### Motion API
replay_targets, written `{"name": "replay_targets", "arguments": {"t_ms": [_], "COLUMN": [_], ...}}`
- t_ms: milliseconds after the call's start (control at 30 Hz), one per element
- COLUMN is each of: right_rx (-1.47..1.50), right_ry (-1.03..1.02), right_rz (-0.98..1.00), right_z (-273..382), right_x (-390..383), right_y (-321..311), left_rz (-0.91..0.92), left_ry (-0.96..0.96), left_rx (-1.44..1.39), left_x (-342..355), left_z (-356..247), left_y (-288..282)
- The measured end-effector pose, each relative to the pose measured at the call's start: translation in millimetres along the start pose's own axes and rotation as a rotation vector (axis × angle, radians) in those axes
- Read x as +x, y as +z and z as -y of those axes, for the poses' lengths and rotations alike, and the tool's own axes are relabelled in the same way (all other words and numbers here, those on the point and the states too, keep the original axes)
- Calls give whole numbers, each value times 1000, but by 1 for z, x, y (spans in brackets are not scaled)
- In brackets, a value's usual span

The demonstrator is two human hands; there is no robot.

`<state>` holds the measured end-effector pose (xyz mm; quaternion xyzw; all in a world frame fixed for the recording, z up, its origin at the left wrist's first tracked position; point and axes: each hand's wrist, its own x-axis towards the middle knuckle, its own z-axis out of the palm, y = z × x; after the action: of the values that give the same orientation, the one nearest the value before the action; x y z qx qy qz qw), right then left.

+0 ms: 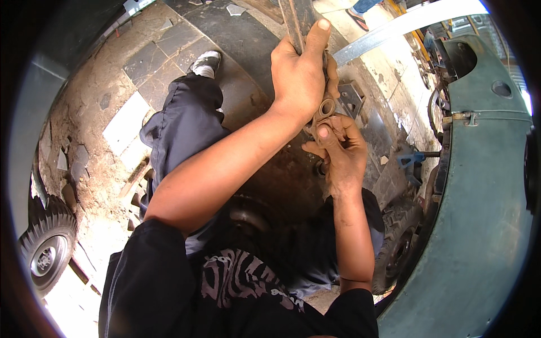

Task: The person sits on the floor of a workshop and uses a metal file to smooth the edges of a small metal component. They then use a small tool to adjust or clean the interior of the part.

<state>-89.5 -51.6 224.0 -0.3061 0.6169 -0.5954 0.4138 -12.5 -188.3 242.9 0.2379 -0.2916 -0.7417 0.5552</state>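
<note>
My left hand (301,70) is closed around a long rusty metal bar (296,19) that runs up out of the top of the view. The bar's lower end carries a round eye (326,107), just below my left palm. My right hand (340,149) sits right under it, thumb and fingers pinched on that ringed end. Both hands are held above my lap, over a dark round metal part (282,174).
A green vehicle body (484,186) fills the right side, with a knobby tyre (397,248) beneath it. Another small wheel (48,248) lies at the lower left. Broken tile floor (127,121), a blue clamp (410,160) and a grey metal strip (394,28) lie around.
</note>
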Motion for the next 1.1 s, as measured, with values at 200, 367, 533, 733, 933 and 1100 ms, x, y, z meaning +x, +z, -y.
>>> {"name": "replay_targets", "arguments": {"t_ms": [200,367,533,733,933,1100], "right_rx": [149,186,260,265,258,189], "right_ry": [-19,63,31,53,77,104], "right_rz": [84,70,101,69,86,78], "right_z": [-8,-5,-5,-5,-4,-6], "right_x": [-1,6,-5,6,3,3], "right_y": [-11,-5,-12,-9,-13,-13], "left_rz": [-67,-43,-54,-42,-59,-59], "left_ry": [44,79,131,107,99,61], "left_rx": [-75,-33,-170,-68,-117,-108], "left_x": [4,3,1,0,0,-2], "left_z": [-4,2,5,7,3,3], "left_y": [1,-2,2,2,1,1]}}
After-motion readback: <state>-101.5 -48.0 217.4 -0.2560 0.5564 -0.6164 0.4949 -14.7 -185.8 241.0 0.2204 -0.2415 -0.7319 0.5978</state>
